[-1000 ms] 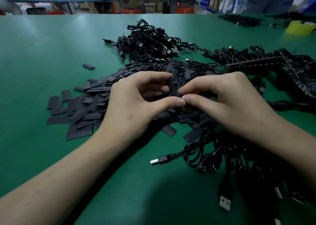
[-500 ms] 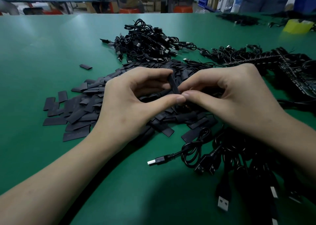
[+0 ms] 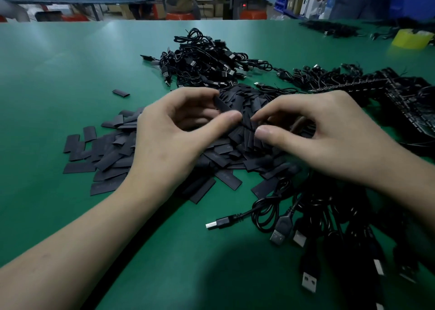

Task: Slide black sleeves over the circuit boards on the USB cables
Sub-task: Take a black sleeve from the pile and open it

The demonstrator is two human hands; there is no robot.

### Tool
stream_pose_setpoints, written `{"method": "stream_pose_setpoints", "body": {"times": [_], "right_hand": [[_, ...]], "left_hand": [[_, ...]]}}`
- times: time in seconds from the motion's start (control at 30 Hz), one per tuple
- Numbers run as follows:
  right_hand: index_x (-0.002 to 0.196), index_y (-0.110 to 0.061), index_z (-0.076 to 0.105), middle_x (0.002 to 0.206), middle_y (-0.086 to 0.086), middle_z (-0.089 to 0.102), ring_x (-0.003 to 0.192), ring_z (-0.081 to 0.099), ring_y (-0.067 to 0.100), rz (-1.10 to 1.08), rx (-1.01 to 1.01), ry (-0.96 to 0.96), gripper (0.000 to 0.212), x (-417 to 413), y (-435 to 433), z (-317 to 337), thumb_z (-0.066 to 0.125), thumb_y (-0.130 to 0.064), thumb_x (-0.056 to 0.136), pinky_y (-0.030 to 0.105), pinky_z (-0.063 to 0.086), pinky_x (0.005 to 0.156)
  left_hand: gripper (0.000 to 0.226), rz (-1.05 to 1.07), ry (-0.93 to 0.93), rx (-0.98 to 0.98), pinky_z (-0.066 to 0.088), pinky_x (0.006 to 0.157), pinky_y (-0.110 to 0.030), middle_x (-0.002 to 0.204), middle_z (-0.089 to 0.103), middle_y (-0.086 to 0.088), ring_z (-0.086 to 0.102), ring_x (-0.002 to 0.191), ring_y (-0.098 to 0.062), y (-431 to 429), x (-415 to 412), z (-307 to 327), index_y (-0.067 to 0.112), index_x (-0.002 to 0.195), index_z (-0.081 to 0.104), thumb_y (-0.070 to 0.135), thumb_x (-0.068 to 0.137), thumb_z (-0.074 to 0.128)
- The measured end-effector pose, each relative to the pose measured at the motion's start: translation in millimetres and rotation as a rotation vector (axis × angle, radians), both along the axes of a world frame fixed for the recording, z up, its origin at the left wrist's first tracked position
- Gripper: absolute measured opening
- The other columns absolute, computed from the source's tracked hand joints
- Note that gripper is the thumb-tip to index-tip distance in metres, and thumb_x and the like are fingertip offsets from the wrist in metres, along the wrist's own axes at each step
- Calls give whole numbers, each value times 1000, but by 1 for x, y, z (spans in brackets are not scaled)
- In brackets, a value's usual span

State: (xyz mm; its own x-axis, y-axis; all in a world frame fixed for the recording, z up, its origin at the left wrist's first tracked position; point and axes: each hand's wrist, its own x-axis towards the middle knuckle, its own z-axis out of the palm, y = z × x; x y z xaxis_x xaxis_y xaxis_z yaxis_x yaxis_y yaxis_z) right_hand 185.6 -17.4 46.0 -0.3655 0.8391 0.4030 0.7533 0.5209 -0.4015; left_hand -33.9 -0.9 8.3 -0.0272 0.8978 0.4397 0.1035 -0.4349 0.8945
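**Left hand pinches one sleeve over the pile**

The left hand point(image 3: 174, 133) holds a black sleeve point(image 3: 223, 106) between the index finger and the thumb. The other fingers are curled under it. The sleeve is raised a little above the sleeve pile point(image 3: 113, 154) and is tilted, with its lower end toward the right hand point(image 3: 329, 135).

The right hand is just beside the left one, with all fingers bent. Its thumb and index finger are close together but do not touch. A thin black wire point(image 3: 250, 127) runs from the sleeve's lower end toward the right thumb. This part is blurred, so I cannot tell if the right hand really grips the wire, and I see no board at its end.

The pile of flat sleeves lies on the green table point(image 3: 47, 74), under and to the left of both hands. One sleeve alone point(image 3: 120, 93) lies apart, to the far left of the pile. Behind the pile there is a heap of cables point(image 3: 204, 60). More cables point(image 3: 329, 215) lie under the right forearm, and one plug point(image 3: 217, 224) points to the left on the bare table. Dark panels of boards point(image 3: 409, 102) lie at the right side, touching the tangle of cables there. A yellow tape roll point(image 3: 412, 39) stands far behind them.
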Motion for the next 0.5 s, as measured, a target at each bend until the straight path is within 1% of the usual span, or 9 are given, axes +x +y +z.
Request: {"method": "stream_pose_setpoints", "body": {"times": [0.03,0.1,0.17,0.2,0.27,0.3,0.37,0.47,0.5], "right_hand": [[103,-35,74,85,-22,71,77,66,-1,-30,-23,-66,44,3,2,0,52,-69,86,31,55,68],[99,-26,75,82,-14,69,74,61,2,-56,-56,-159,46,4,4,-1,53,-64,84,30,50,69],[94,-22,74,77,-8,69,69,59,4,-63,-79,-150,40,3,5,-1,55,-55,85,23,44,63],[91,-21,73,76,-7,69,70,59,4,-77,-85,-139,37,2,6,1,55,-53,86,22,42,60],[85,-23,70,71,-9,67,66,60,5,-113,-77,-119,32,-1,7,13,55,-51,88,19,41,56],[83,-24,68,68,-10,66,62,60,5,-128,-70,-116,30,-3,11,20,56,-50,89,18,42,56],[80,-22,67,65,-7,65,56,61,7,-142,-35,-155,30,-13,28,37,58,-46,94,28,49,57],[80,-8,67,71,10,66,66,63,25,-170,63,-273,38,-46,84,57,60,-40,100,41,54,64],[83,-4,68,75,13,66,70,62,29,-179,89,-294,39,-62,108,61,61,-38,100,43,54,68]], "left_hand": [[46,35,-21,-8,56,83,-21,92,78,-1,73,84,-10,1,-1,1,15,110,75,37,71,88],[46,79,-35,-20,56,82,-19,93,77,1,71,83,-6,4,-4,2,13,113,74,34,74,88],[52,100,-28,-25,56,85,-21,98,74,3,70,85,-4,5,-5,2,14,120,70,37,75,86],[57,110,-20,-26,56,88,-22,102,73,3,70,89,-4,5,-5,2,16,124,68,41,75,84],[62,137,7,-20,56,94,-25,110,71,5,70,101,-5,4,-6,2,20,131,63,49,78,79],[60,151,30,-8,56,95,-26,113,70,5,69,105,-7,4,-6,2,22,132,61,48,82,78],[50,172,93,25,56,96,-30,115,69,4,67,107,-10,6,-7,0,21,131,61,40,89,78],[43,167,203,75,56,94,-33,111,68,2,67,103,-10,5,-3,-2,16,128,63,32,91,78],[42,153,241,94,56,94,-34,111,68,2,66,103,-10,5,-2,-3,15,127,64,31,91,77]]}}
